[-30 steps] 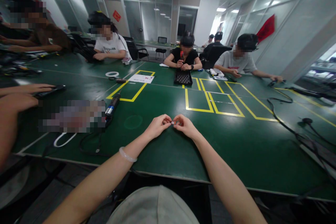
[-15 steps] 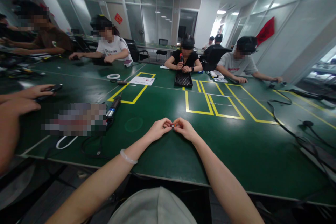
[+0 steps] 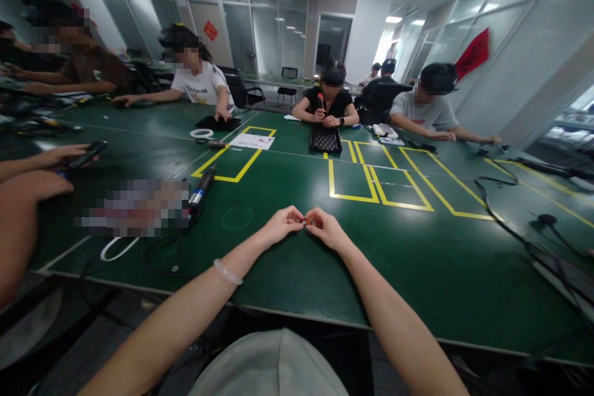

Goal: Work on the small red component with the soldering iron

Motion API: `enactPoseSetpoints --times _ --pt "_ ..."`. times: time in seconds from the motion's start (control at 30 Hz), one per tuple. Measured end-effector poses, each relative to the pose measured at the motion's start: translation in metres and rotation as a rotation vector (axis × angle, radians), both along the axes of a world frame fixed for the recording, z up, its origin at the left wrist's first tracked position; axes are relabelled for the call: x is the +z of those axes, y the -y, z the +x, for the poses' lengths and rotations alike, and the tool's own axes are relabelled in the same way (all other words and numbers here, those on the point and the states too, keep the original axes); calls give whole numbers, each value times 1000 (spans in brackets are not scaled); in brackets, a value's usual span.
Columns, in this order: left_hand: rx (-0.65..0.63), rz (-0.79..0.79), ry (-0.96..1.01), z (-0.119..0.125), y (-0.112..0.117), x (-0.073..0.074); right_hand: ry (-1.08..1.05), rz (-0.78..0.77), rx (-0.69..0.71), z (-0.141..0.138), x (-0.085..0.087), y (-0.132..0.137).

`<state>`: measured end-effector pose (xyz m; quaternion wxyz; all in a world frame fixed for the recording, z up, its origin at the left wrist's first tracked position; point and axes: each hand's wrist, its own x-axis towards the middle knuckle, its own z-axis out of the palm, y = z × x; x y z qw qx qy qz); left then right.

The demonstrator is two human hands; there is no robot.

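Close together over the green table point(image 3: 315, 284), both my hands pinch one small orange-and-dark piece point(image 3: 306, 221) between their fingertips. It is too small for me to tell its kind. My left hand point(image 3: 284, 224), with a pale bangle on its wrist, grips the piece from the left, thumb and fingers closed. From the right, my right hand point(image 3: 327, 227) grips it, fingers bent and closed. Fingertips hide most of the piece.
Left of my hands lie an electric screwdriver point(image 3: 199, 190) and a blurred-out item point(image 3: 134, 207). Yellow tape point(image 3: 352, 198) marks rectangles ahead. A black tray point(image 3: 325, 140) stands before a co-worker across the table. A cable point(image 3: 505, 223) runs along the right. Another person's hand point(image 3: 69, 158) is at left.
My hands have barely moved, still pinching the small piece, with slightly more orange showing. Across the table at left, a co-worker's hand has shifted right and lies on a dark item.
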<state>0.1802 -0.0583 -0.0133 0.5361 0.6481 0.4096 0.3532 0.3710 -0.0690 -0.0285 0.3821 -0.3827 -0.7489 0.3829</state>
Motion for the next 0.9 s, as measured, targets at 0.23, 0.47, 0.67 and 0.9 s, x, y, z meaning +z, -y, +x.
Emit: enactPoseSetpoints --times 0.23,0.47,0.67,0.9 --pt "0 32 -13 0 0 -3 17 20 -34 0 2 2" --pt "-47 214 -262 -23 7 17 -52 -80 -25 1 -1 1" --pt "202 472 -609 -91 30 45 -28 -75 -30 1 -6 -2" --pt "588 485 -1242 -198 53 51 32 4 -83 5 -7 -2"
